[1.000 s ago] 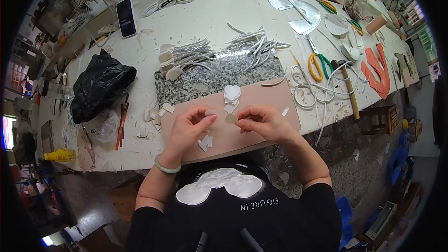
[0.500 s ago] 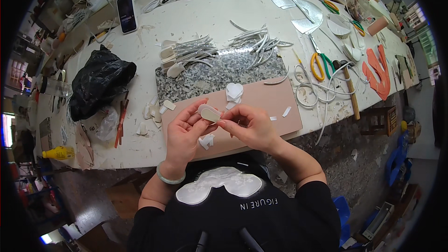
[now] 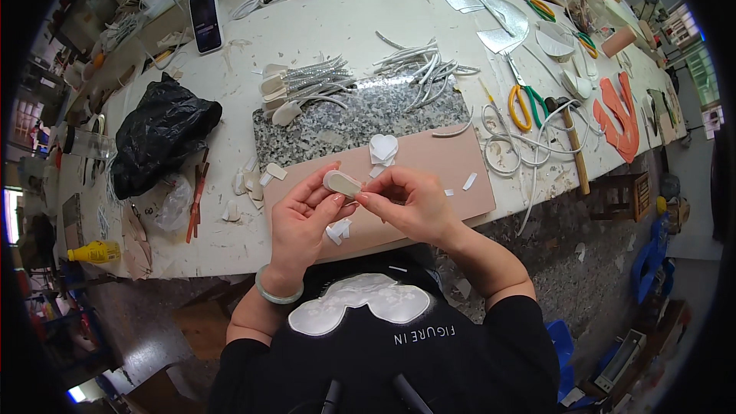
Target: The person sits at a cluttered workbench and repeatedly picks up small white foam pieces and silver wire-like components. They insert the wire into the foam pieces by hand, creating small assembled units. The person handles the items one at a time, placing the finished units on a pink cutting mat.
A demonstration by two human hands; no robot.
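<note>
Between my two hands is a small cream and white rounded tab (image 3: 342, 183), flat like a piece of leather or padding. My left hand (image 3: 304, 211) pinches it along its left and lower edge. At its right end, the thumb and fingers of my right hand (image 3: 409, 203) are closed on it. Both hands are above a pinkish-beige board (image 3: 452, 161). A stack of white heart-shaped pieces (image 3: 383, 147) lies just beyond them, and white scraps (image 3: 338, 231) rest below my left hand. Several cream tabs (image 3: 274, 172) are left of the board.
A speckled stone slab (image 3: 322, 134) bears bundles of silver cords (image 3: 318, 77). On the right are scissors (image 3: 525, 100), a hammer (image 3: 575, 146), loose white cord (image 3: 506, 155) and coral pieces (image 3: 619, 123). A black plastic bag (image 3: 162, 138) and a phone (image 3: 205, 21) stand left.
The tab has turned slightly between my fingers, its cream face now reaching further toward my right hand. Both hands stay nearly in place.
</note>
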